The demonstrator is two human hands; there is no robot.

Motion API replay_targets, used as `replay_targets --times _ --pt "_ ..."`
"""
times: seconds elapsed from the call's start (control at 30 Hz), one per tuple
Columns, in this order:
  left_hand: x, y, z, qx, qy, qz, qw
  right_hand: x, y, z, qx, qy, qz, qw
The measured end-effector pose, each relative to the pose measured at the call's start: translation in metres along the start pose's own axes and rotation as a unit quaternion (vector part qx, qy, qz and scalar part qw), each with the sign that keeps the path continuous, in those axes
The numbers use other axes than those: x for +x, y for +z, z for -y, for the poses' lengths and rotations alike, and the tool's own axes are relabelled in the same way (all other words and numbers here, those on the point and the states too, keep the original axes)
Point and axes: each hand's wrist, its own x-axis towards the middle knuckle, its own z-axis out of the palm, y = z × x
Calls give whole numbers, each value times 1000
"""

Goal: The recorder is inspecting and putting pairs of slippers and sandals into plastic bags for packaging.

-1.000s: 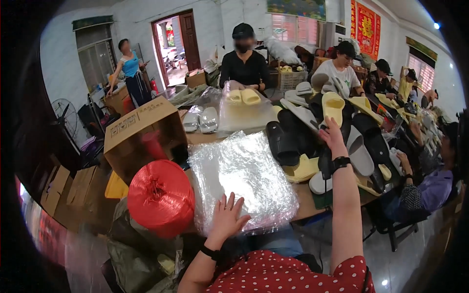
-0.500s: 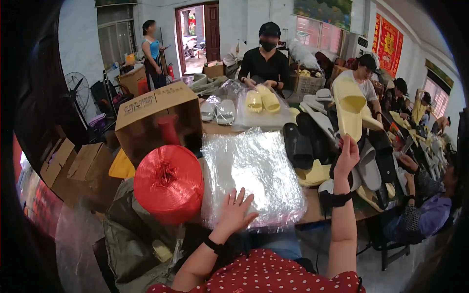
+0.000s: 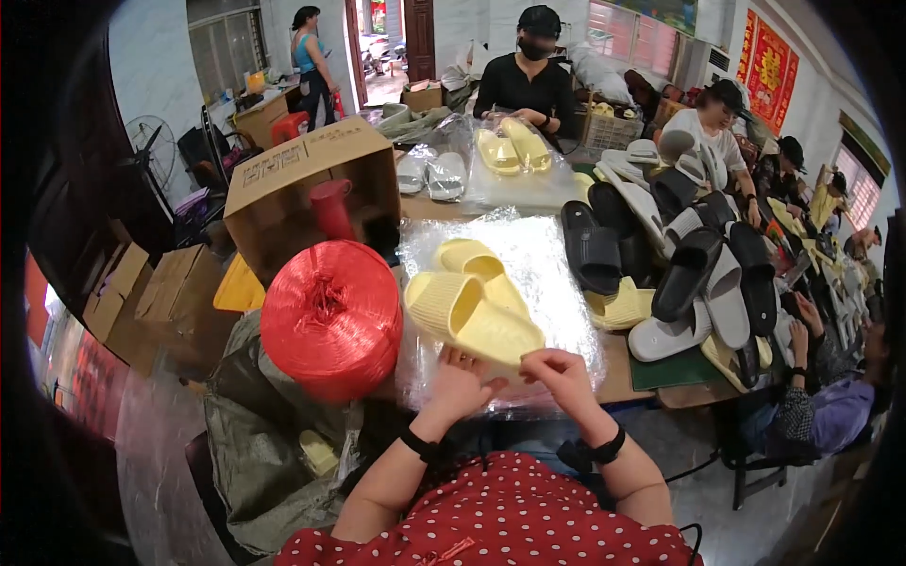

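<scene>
I see both hands at the near edge of the bench (image 3: 661, 373), gripping a pair of pale yellow slippers (image 3: 472, 302) held over a stack of clear plastic bags (image 3: 557, 255). My left hand (image 3: 460, 382) is curled under the near slipper's heel; my right hand (image 3: 559, 375) pinches its right edge with fingers closed. Just left of the slippers sits a red twine spool (image 3: 330, 316), with an open cardboard box (image 3: 311, 179) beyond it. A pile of black, grey and yellow slippers (image 3: 679, 255) lies to the right.
</scene>
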Motion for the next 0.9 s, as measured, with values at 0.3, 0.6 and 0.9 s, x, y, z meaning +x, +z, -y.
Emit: replay_targets --times 0.3,0.6,0.9 --pt "-2 2 2 -10 0 -11 1000 10 24 -12 32 28 -33 999" --pt "-10 -1 11 -248 77 -92 961 36 56 3 -174 31 241 954" --pt "2 8 6 -116 13 -61 991 165 67 -26 -552 -189 21 812"
